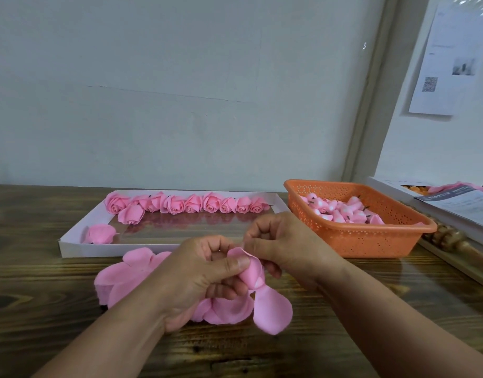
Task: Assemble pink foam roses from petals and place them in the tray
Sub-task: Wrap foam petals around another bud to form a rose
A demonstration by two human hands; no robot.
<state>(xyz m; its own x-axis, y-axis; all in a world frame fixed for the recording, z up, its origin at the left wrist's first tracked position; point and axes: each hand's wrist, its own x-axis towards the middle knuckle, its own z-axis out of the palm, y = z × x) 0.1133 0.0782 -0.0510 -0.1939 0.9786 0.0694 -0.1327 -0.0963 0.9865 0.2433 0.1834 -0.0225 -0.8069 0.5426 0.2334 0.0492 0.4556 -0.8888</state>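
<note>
Left hand (205, 274) grip pinches half-built foam rose (252, 271), loose petals (273, 309) hanging below. Right hand (278, 249) grip pinches its top petal edge. Beyond both grips: white tray (71, 248) with finished roses (186, 203); orange basket (415, 227) beyond-right on counter (44, 282).

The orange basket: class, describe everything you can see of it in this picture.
The orange basket looks like moulded plastic, rectangular, with a smooth rolled rim and sloping walls pierced by small holes. It sits upright on the wooden table, at the right of the white tray, apart from both hands. Inside lies a loose heap of small pink buds with dark stems. A turned wooden piece lies close by its right corner.
</note>
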